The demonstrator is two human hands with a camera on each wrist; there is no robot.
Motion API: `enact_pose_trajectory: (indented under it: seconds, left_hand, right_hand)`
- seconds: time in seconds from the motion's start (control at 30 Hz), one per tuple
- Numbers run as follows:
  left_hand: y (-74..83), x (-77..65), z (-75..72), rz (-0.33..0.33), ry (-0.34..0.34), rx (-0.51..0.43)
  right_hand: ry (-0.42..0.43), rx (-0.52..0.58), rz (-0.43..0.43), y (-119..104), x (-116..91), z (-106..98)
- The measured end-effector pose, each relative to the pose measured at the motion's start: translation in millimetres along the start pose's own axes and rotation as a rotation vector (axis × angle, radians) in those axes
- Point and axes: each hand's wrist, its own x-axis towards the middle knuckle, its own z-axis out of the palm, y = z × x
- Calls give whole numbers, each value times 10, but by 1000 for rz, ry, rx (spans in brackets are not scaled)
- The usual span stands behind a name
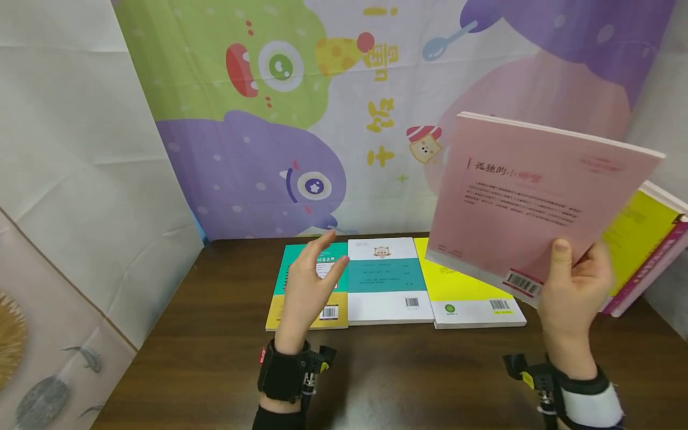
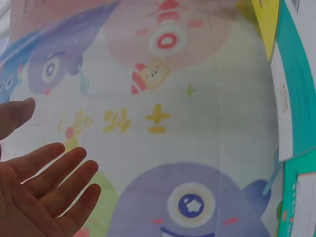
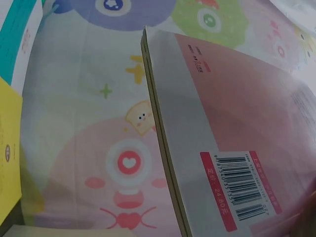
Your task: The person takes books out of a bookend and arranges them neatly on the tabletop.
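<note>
A pink book (image 1: 527,209) is raised above the table, tilted, its back cover with the barcode facing the camera. My right hand (image 1: 575,292) grips its lower right edge, thumb across the cover. In the right wrist view the pink book (image 3: 247,123) fills the right side, and only a dark bit of the hand shows at the corner. My left hand (image 1: 312,286) is raised over the green and yellow book (image 1: 279,304), holding nothing. In the left wrist view the left hand (image 2: 44,192) has its fingers spread and thumb apart.
A white and teal book (image 1: 387,280) and a yellow and white book (image 1: 473,301) lie beside the green one on the brown table (image 1: 215,358). At the right, books with a yellow cover (image 1: 639,233) stand leaning. A cartoon-printed cloth (image 1: 242,173) hangs behind.
</note>
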Motion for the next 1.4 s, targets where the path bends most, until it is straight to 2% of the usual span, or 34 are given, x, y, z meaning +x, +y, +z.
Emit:
enact_pose_trajectory:
  seconds: [0.1,0.2,0.33,0.43,0.67,0.83,0.97,1.1,1.4]
  left_hand:
    - [16,-8,51,-15,-28,-30]
    - [43,-22,84,-13,-53,-61]
    - [90,-28,117,28,-82,-63]
    - [123,-28,138,56,-89,-61]
    - [184,-61,201,75,-129,-151]
    - [173,-66,270,68,-160,-176]
    - [175,-64,299,69,-174,-197]
    - [193,-61,313,61,-189,-229]
    - [270,-63,322,-4,-216,-286]
  right_hand:
    - [-33,-37,25,15,-39,9]
    - [-63,4,55,31,-76,46]
    - [-106,63,80,47,-120,90]
    - [-126,45,81,52,-153,118]
    - [-178,-17,124,24,-256,180]
    - [-244,-57,153,15,-331,220]
    - [-278,5,160,35,-373,248]
    - [-296,16,170,32,-410,277]
    - [-340,100,187,26,-492,340]
